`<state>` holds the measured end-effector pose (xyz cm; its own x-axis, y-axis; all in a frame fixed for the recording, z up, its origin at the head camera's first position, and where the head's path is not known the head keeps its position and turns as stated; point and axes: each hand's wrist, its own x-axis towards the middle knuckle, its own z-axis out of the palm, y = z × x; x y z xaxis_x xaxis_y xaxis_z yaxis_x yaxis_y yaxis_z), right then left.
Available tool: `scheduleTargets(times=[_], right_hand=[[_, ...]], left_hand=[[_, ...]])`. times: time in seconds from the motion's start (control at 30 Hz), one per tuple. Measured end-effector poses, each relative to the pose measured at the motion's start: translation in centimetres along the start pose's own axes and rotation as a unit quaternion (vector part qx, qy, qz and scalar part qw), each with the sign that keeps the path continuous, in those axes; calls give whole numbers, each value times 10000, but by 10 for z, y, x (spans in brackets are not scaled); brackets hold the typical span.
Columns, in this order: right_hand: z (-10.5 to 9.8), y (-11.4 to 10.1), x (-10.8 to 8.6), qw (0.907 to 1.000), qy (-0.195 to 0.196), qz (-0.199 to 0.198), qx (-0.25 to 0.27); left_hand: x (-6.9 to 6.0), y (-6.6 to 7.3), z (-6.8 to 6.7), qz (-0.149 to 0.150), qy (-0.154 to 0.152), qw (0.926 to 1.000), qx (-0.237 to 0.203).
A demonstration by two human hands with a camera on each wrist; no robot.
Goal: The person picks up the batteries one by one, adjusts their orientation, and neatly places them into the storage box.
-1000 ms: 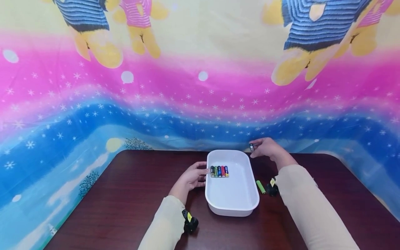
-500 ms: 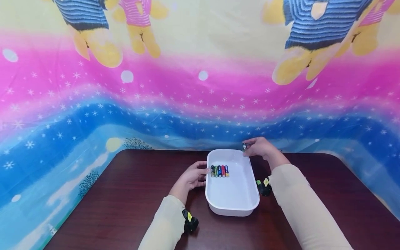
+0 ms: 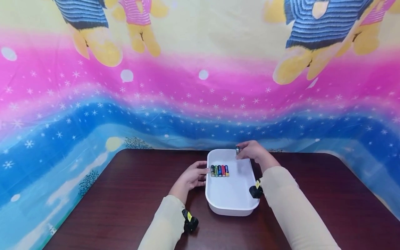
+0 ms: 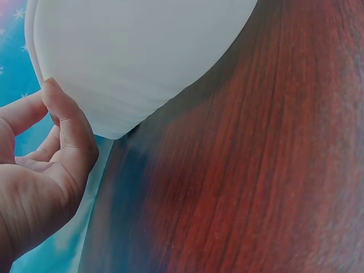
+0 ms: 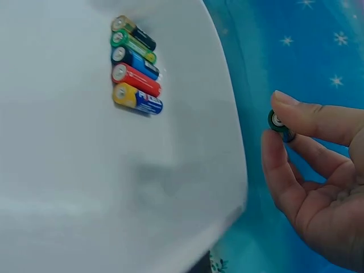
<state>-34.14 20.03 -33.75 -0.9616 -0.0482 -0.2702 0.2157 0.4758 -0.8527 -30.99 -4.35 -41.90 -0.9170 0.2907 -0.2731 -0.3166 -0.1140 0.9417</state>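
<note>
A white tray (image 3: 231, 194) stands on the table, with my left hand (image 3: 191, 175) gripping its left rim; one fingertip lies over the edge. Inside, near that wall, several batteries (image 3: 219, 171) lie side by side in a row. In the right wrist view a yellow-and-blue battery (image 5: 137, 99) ends the row beside a red battery (image 5: 136, 80). My right hand (image 3: 252, 152) pinches a dark green battery (image 5: 278, 121) between thumb and fingertips, held above the tray's far right part. The left wrist view shows my left hand (image 4: 54, 153) against the tray's outer wall (image 4: 131, 62).
The dark wooden table (image 3: 140, 194) extends around the tray. A printed cloth (image 3: 175, 104) hangs right behind its far edge. Black wrist cameras (image 3: 190, 222) are worn on both wrists; the right one overlaps the tray's right rim.
My right hand has moved left with its battery, from beyond the tray's right corner to over the tray. My right arm now hides the loose green battery on the table. The left hand stays put.
</note>
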Motion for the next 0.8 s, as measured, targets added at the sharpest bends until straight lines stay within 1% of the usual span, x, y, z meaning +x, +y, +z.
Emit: scheduleTargets(times=[0.23, 0.37, 0.6, 0.8], right_hand=[[14, 6, 7, 9997, 95, 137, 187], [19, 7, 9, 9996, 85, 193, 191], [25, 7, 12, 9993, 218, 298, -35], [32, 14, 16, 9975, 327, 277, -554]], left_hand=[[-1, 0, -1, 13, -30, 10000, -3], [-1, 1, 0, -12, -37, 10000, -4], [-1, 0, 0, 6, -46, 10000, 12], [1, -1, -1, 31, -65, 10000, -48]])
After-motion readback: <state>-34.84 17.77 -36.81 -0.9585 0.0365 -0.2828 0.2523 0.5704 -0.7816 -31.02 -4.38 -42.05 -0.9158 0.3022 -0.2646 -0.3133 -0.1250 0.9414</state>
